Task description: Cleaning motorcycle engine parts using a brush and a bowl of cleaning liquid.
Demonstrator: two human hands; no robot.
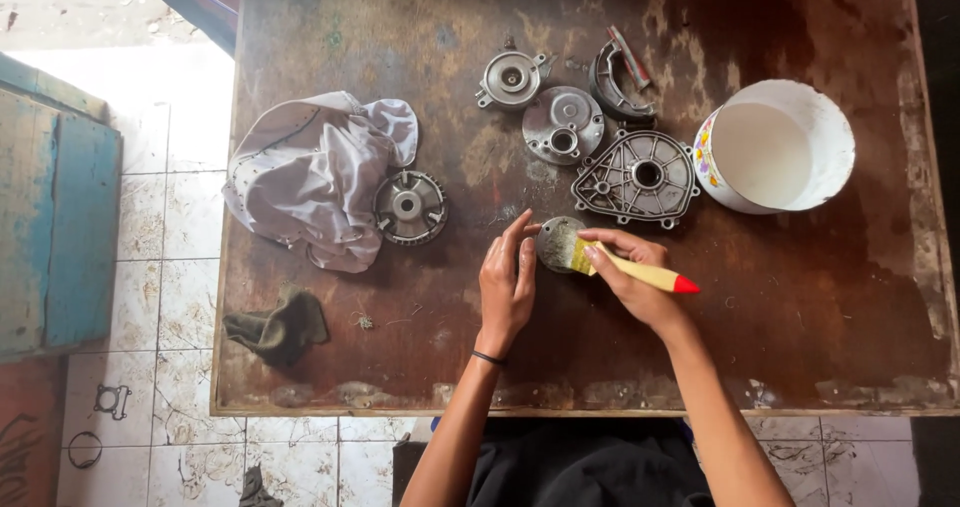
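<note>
My left hand rests on the brown table, fingertips steadying a small round metal part. My right hand grips a paintbrush with a yellow handle and red tip, its bristles against that round part. Just beyond lie other metal engine parts: a finned cover plate, a round disc, a small hub and a curved brake shoe. A geared round part sits to the left.
A white bowl with a flowered rim stands at the right. A crumpled white cloth and a dark rag lie on the left side. A blue wooden board and gaskets are on the tiled floor.
</note>
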